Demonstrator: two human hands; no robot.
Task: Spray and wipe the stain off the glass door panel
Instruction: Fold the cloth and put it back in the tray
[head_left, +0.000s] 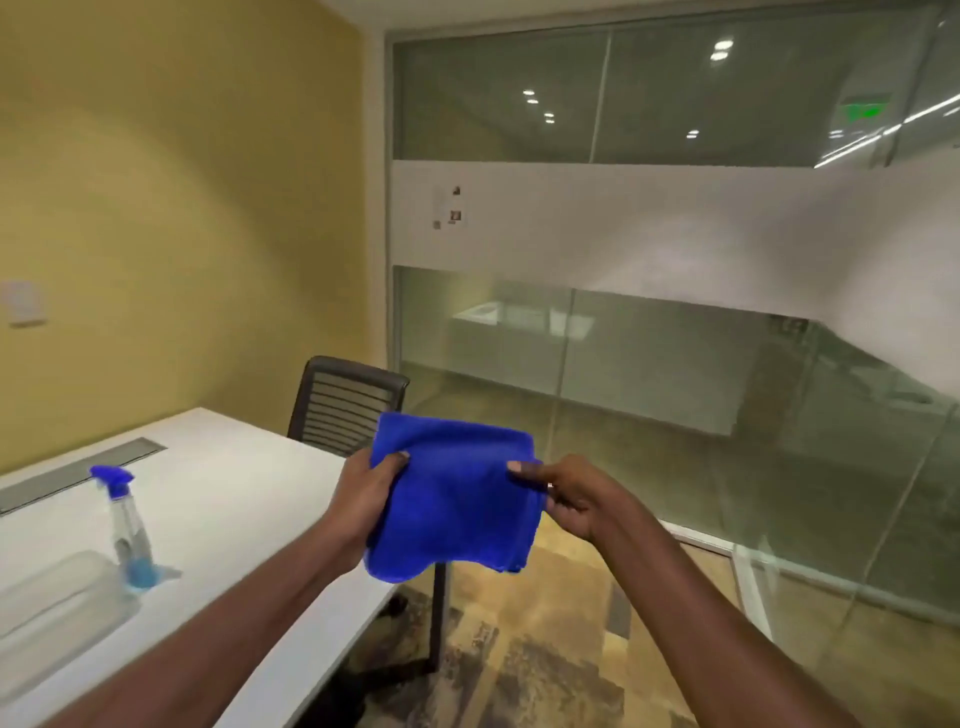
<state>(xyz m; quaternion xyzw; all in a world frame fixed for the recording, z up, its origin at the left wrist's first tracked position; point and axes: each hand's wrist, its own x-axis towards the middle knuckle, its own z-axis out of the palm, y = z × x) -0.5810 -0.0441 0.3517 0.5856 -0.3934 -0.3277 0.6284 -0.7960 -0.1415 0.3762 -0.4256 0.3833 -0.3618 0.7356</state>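
A folded blue cloth (457, 499) hangs in the air between my hands, over the table's corner. My left hand (363, 493) grips its left edge, thumb on top. My right hand (561, 493) pinches its right edge between thumb and fingers. A clear spray bottle (130, 530) with a blue trigger head and a little blue liquid stands upright on the white table (234, 493), to the left of my hands. The glass wall (649, 364) with a frosted band across its middle fills the right side. I cannot make out a stain on it.
A dark mesh-backed chair (343, 405) stands at the table's far end, near the glass. A yellow wall (182, 208) runs behind the table. A grey cable tray (78, 473) is set into the tabletop. Patterned carpet (545, 649) covers the floor between table and glass.
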